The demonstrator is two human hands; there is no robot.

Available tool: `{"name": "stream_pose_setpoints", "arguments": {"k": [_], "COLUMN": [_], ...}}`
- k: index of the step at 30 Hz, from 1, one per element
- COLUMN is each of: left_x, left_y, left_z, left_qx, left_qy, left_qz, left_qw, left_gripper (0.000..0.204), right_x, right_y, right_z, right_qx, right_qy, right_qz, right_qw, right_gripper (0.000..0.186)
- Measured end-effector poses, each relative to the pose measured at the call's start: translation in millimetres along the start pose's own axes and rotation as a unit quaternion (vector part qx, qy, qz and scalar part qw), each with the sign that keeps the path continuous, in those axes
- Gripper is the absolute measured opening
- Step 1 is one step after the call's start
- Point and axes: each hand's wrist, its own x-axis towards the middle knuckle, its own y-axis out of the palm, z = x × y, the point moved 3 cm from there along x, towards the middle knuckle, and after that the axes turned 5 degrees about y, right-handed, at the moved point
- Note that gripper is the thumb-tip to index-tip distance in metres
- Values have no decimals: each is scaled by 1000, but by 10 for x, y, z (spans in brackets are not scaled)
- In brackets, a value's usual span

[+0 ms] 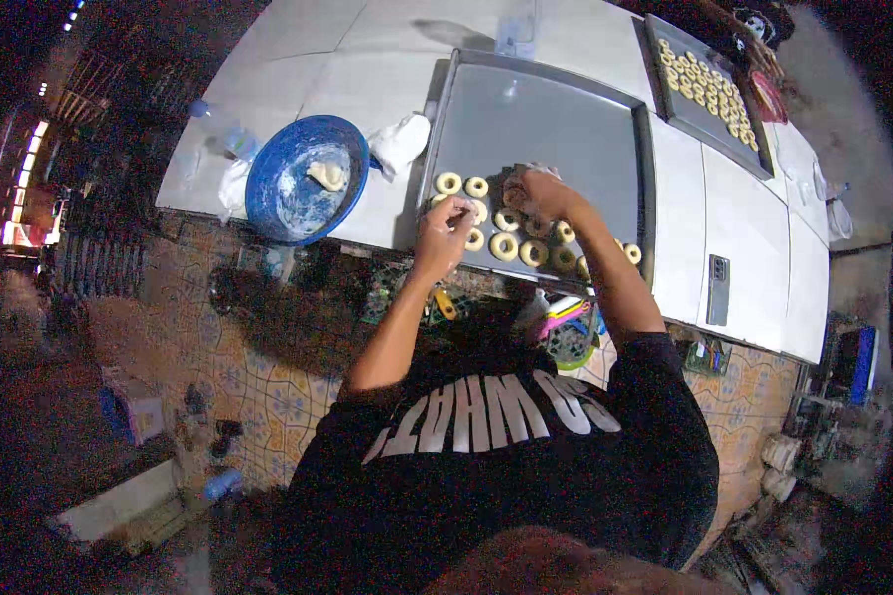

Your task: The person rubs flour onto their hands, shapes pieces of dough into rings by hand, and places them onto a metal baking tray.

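A large grey baking tray (556,129) lies on the white counter, with several pale dough rings (506,245) set along its near edge. My left hand (445,236) hovers over the rings at the tray's near left corner, fingers pinched on a piece of dough. My right hand (538,191) rests on the rings a little farther in, fingers curled around a lump of dough. A blue bowl (308,178) holding a dough lump (327,175) stands to the left of the tray.
A white cloth (401,142) lies between bowl and tray. A second tray (709,89) filled with rings sits at the far right. A dark phone (718,289) lies on the counter's right. Patterned floor tiles (268,387) run below the counter edge.
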Motion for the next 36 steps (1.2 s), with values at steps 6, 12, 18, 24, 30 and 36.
{"name": "stream_pose_setpoints", "arguments": {"k": [6, 12, 18, 24, 30, 36], "left_x": [-9, -2, 0, -1, 3, 3], "left_y": [-6, 13, 16, 5, -3, 0], "left_z": [-26, -31, 9, 1, -81, -116], "left_qx": [20, -42, -8, -21, -24, -4], "left_qy": [-2, -44, -10, -24, -18, 0], "left_qz": [2, 14, 6, 10, 5, 1], "left_qw": [1000, 998, 1000, 999, 1000, 1000], "left_gripper": [13, 6, 8, 9, 6, 5], "right_x": [-57, -225, -219, -59, -105, -134], "right_y": [-24, 42, 59, 122, 20, 39], "right_z": [9, -12, -131, 70, 169, 79], "right_qx": [135, 117, 73, -51, -89, -79], "right_qy": [5, -5, 18, -13, 12, 22], "right_qz": [-98, -140, -171, -48, -30, -94], "right_qw": [986, 983, 982, 997, 996, 992], "right_gripper": [32, 35, 57, 54, 49, 42]}}
